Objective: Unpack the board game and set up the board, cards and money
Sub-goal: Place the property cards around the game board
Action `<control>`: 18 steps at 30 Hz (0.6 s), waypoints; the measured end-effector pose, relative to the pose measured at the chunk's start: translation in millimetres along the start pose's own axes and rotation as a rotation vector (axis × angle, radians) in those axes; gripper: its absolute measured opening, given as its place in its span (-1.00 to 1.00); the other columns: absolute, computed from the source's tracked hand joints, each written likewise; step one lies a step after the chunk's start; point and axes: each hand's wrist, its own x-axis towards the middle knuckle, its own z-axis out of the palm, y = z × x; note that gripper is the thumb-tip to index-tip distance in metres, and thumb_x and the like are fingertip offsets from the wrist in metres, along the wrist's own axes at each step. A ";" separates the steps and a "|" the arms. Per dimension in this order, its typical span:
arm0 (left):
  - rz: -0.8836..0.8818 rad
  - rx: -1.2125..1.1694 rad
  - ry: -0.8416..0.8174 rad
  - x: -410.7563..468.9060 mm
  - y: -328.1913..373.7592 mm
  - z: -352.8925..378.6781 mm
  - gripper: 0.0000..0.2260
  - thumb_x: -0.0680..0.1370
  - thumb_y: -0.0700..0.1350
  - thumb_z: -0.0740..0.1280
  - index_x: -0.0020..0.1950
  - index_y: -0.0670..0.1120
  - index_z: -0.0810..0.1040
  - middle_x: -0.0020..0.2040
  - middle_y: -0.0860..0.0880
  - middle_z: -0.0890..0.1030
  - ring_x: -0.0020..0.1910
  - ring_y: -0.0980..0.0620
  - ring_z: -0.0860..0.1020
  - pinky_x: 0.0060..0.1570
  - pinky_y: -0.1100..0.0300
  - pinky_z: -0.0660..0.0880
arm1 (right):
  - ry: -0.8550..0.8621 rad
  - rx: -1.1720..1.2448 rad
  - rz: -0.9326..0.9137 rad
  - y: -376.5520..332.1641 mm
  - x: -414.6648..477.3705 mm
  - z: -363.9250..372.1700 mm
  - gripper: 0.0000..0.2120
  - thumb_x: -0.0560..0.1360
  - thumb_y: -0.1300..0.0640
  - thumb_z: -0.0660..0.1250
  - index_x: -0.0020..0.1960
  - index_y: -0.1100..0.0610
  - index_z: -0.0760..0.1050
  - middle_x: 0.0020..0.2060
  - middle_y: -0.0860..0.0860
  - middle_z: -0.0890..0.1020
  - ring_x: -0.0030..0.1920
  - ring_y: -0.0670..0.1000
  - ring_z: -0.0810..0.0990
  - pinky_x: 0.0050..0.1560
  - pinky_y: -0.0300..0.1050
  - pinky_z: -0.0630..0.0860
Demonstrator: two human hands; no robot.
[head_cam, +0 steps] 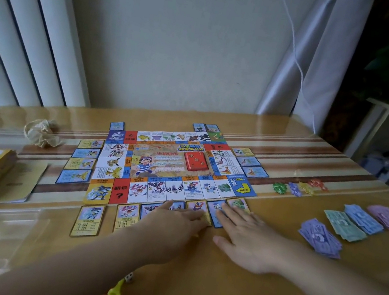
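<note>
Fingers [229, 214] of left hand [175, 218] and right hand [253, 243] are lying straight, pressing thin, slippery cards [196, 205] beneath their tips; edges probably give the best hold.

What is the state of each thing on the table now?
board: unfolded, lying flat
red deck: stacked on the board's middle
cards: face up around the board
money: four separate piles
left hand: flat on the cards
right hand: flat, fingertips on the cards

Single head-worn wide-angle view, close above the glossy striped wooden table [305, 148], facing forward and down toward the pale plain wall [181, 41]; colourful paper game board [172, 161] mid-frame.
</note>
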 end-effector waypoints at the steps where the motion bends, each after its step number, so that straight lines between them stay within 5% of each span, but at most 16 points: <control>1: 0.000 0.002 0.003 0.4 0.0 -0.2 -0.45 0.60 -0.24 0.06 0.56 0.06 0.01 0.57 0.04 -0.03 0.53 0.05 0.07 0.47 -0.09 -0.10 | 0.000 0.002 0.005 0.0 0.7 0.2 -0.39 0.61 -0.22 -0.18 0.53 0.00 -0.31 0.50 -0.07 -0.31 0.50 -0.04 -0.33 0.51 0.04 -0.24; 18: -0.025 0.038 0.051 -0.2 4.3 -6.2 -0.47 0.61 -0.23 0.08 0.55 0.07 0.03 0.57 0.03 0.02 0.50 0.00 0.15 0.46 -0.03 0.02 | 0.062 0.043 0.013 -1.6 0.6 -5.8 -0.38 0.61 -0.22 -0.16 0.53 0.01 -0.30 0.51 -0.05 -0.30 0.50 -0.05 -0.32 0.50 0.00 -0.26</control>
